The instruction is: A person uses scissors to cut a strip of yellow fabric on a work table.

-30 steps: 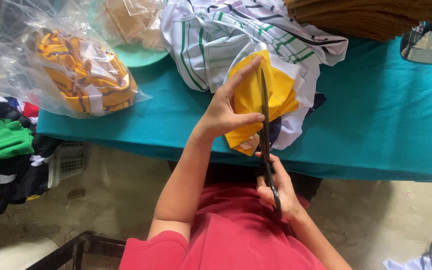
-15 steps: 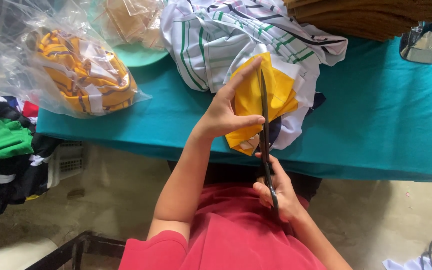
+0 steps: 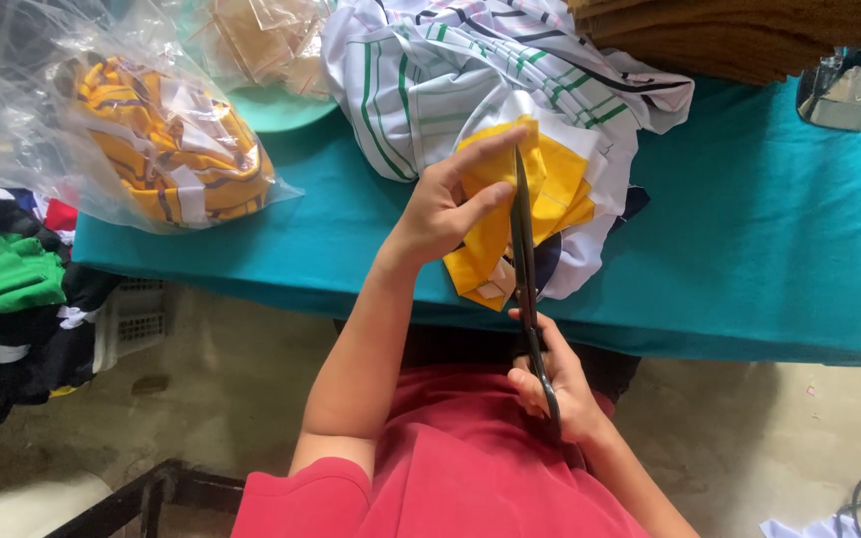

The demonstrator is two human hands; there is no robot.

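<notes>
Over teal table point(image 3: 749, 249) | left hand point(image 3: 445, 209) pinches yellow fabric point(image 3: 550, 189) | right hand point(image 3: 560, 384) grips scissors point(image 3: 523, 249)

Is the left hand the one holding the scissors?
No: the right hand grips the long dark metal scissors, while the left hand pinches the folded yellow fabric piece.

The left hand point(image 3: 440, 214) pinches a folded yellow fabric piece point(image 3: 550, 184) over the teal cloth-covered counter point(image 3: 769, 249), while the right hand point(image 3: 560, 384) grips long dark scissors point(image 3: 523, 249) against it.
</notes>
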